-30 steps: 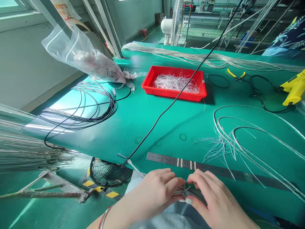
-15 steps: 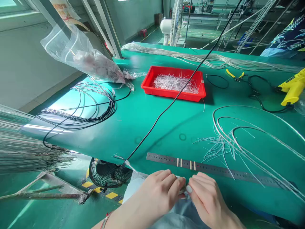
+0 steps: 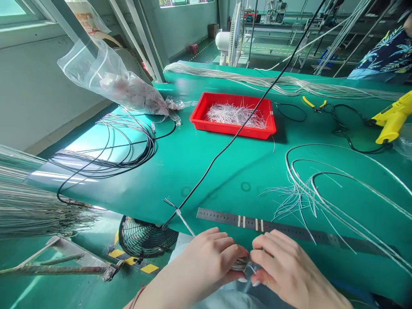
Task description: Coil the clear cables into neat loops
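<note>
My left hand [image 3: 214, 259] is closed around a cable [image 3: 186, 222]. Its stripped end, with short loose wires, sticks out to the upper left above the table edge. A pale bundle of strands [image 3: 240, 264] shows between the thumb and fingers of that hand. Close against it, my right hand [image 3: 280, 262] has its fingers bent and pinched at a thin, pale strand [image 3: 251, 268]; its far part is hidden. Just beyond both hands lies a steel ruler [image 3: 283, 227] with light tape marks.
A black cord [image 3: 212, 161] slants across the view. The red tray [image 3: 231, 129] holds white wire offcuts. Grey cables with frayed ends [image 3: 299, 193] lie right, below a yellow glue gun [image 3: 391, 120] and cutters [image 3: 313, 104]. Coiled black cable [image 3: 138, 159] lies left; a floor fan [image 3: 144, 240] stands below.
My right hand's fingers have loosened and shifted slightly right, and the strand bundle in my left hand shows more. The cable's stripped end has swung up and to the right.
</note>
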The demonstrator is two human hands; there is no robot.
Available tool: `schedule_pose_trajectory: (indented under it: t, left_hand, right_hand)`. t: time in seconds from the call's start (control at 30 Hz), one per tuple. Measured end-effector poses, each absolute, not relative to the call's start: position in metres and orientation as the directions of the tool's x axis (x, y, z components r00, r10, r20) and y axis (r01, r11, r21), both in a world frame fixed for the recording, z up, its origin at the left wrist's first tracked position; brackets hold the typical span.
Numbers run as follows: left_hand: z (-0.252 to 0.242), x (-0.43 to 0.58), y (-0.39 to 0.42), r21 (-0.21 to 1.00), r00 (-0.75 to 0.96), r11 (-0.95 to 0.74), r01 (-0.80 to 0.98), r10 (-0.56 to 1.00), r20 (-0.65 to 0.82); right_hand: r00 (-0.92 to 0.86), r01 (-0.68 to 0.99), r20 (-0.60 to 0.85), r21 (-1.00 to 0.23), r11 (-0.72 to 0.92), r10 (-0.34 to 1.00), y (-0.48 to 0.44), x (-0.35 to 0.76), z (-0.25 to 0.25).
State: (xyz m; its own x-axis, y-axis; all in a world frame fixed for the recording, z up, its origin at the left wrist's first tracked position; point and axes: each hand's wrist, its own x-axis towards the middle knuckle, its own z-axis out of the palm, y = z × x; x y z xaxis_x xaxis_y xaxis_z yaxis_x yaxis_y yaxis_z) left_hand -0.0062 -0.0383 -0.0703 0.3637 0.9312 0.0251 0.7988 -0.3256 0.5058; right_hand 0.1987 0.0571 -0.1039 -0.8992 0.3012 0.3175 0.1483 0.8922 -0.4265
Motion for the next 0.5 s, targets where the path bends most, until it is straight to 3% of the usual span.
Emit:
schedule_pose_trajectory:
  t: [0.07, 0.17, 0.33, 0.4, 0.5]
  left_hand:
    - [-0.071, -0.008, -0.038, 0.579, 0.412, -0.344, 0.739, 0.911, 0.017]
    - [-0.075, -0.007, -0.039, 0.666, 0.489, -0.4, 0.63, 0.87, 0.06]
    - [-0.076, -0.005, -0.04, 0.648, 0.518, -0.413, 0.64, 0.855, 0.033]
    - [-0.074, -0.003, -0.04, 0.617, 0.479, -0.386, 0.686, 0.878, 0.016]
    - [-0.078, 0.004, -0.037, 0.495, 0.376, -0.364, 0.789, 0.923, 0.08]
  right_hand:
    - [-0.905, 0.088, 0.367, -0.332, 0.939, 0.215, 0.053, 0.196, -0.102]
    - [-0.88, 0.094, 0.433, -0.247, 0.964, 0.197, 0.044, 0.192, -0.101]
    - [-0.838, -0.063, 0.544, -0.191, 0.979, 0.052, 0.039, 0.187, -0.105]
    - [-0.842, 0.001, 0.515, -0.292, 0.956, 0.158, 0.038, 0.185, -0.107]
    - [-0.75, 0.191, 0.476, -0.508, 0.84, 0.458, 0.032, 0.183, -0.117]
